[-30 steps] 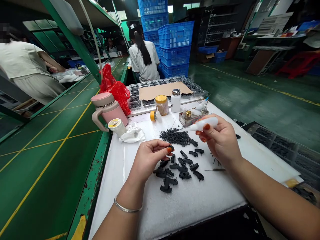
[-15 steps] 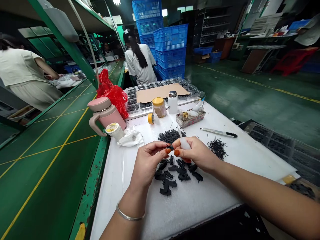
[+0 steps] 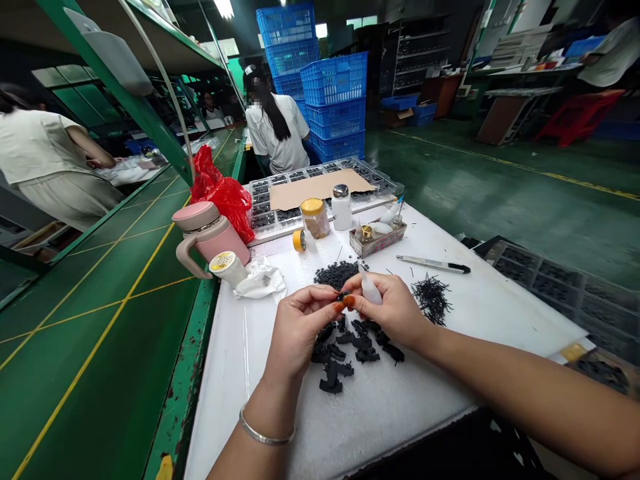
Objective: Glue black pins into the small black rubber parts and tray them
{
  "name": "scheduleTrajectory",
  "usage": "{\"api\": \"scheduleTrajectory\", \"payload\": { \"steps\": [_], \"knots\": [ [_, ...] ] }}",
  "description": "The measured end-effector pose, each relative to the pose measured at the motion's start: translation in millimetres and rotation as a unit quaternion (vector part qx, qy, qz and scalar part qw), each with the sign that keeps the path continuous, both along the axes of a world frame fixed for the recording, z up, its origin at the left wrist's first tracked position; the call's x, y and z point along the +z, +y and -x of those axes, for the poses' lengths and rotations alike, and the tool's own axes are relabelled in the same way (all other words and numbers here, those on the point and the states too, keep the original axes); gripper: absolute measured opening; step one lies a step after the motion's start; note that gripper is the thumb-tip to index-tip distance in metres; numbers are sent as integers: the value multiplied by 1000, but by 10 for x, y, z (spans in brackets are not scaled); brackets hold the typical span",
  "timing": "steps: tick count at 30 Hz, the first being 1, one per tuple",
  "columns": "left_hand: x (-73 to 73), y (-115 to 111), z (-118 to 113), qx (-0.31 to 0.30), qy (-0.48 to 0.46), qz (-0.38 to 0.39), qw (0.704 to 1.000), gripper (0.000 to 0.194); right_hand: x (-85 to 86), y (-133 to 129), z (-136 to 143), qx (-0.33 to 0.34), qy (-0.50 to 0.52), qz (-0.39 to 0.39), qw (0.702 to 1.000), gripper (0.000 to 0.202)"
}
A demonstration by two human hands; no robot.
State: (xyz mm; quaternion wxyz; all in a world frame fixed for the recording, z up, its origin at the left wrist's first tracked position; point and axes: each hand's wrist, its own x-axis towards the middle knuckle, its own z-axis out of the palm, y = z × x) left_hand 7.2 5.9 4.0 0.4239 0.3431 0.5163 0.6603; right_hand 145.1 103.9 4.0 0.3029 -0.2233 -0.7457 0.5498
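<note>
Left hand (image 3: 300, 327): pinching a tiny black plastic part (image 3: 342, 296) above the white table (image 3: 400, 393).
Right hand (image 3: 393, 307): closed round a small white squeeze bottle (image 3: 370, 288), nozzle at the part.
Handling: light, stiff, probably easily dropped; pinch its edges.

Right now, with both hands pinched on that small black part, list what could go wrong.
1. The small black part is pinched only at the fingertips of the left hand and right hand; it could slip into the loose black parts beneath.
2. The right hand also holds a white squeeze bottle; an accidental squeeze might spill.
3. The pile of thin black pins beside the right forearm could get scattered.
</note>
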Motion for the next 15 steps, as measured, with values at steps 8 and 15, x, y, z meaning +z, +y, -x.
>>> {"api": "scheduleTrajectory", "payload": {
  "steps": [8,15],
  "knots": [
    [-7,11,-20,16,11,19,1000,19,-4,-5,-10,-33,-20,-40,998,22],
    [6,12,-20,22,3,27,999,21,23,28,-13,-35,-22,-33,999,25]
  ]
}}
